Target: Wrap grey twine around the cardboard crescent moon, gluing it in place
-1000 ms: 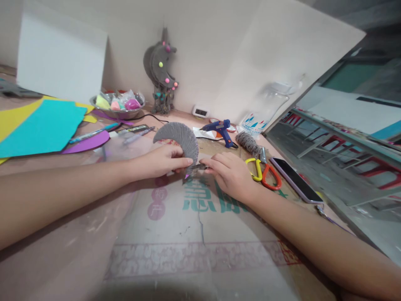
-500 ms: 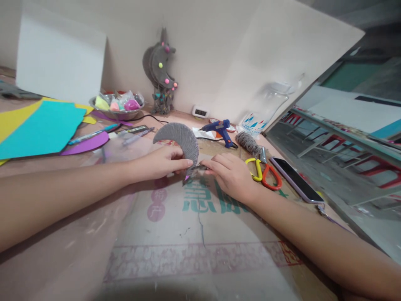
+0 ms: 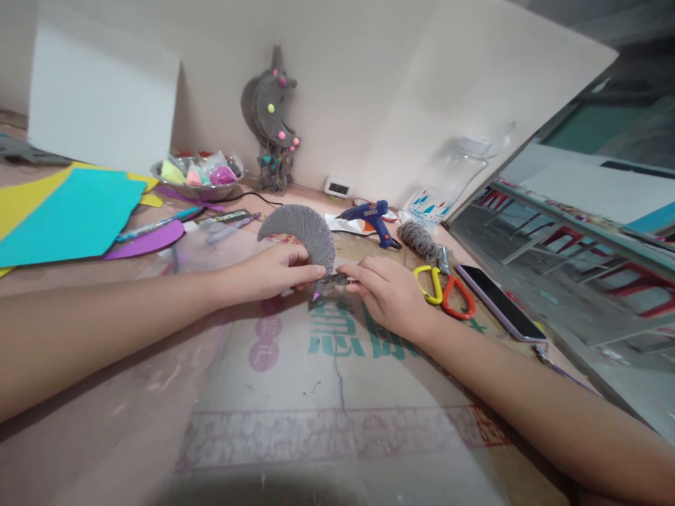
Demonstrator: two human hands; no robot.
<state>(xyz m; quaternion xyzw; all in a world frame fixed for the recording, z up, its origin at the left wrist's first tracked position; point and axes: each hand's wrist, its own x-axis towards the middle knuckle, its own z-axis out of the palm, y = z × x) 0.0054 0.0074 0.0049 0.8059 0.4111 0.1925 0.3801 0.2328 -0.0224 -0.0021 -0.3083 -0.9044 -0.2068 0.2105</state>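
Observation:
A crescent moon [image 3: 303,228] wound in grey yarn stands tilted above the cardboard, with a bare purple tip at its lower end. My left hand [image 3: 279,270] pinches it near that lower end, thumb in front and fingers behind. Just to the right, the closed fingers of my right hand [image 3: 384,284] grip a bit of dark grey yarn [image 3: 340,279] that runs to the crescent. The yarn inside my right hand is mostly hidden.
Behind my hands lie a blue glue gun [image 3: 372,218] and a skein of grey yarn [image 3: 419,241]. Scissors [image 3: 443,292] and a phone [image 3: 500,302] are on the right. Coloured sheets [image 3: 74,218] and a metal bowl [image 3: 211,191] are on the left. A decorated moon [image 3: 271,109] hangs behind.
My right hand has shifted very slightly right, and a little more of the grey yarn shows between it and the crescent. My left hand keeps its hold.

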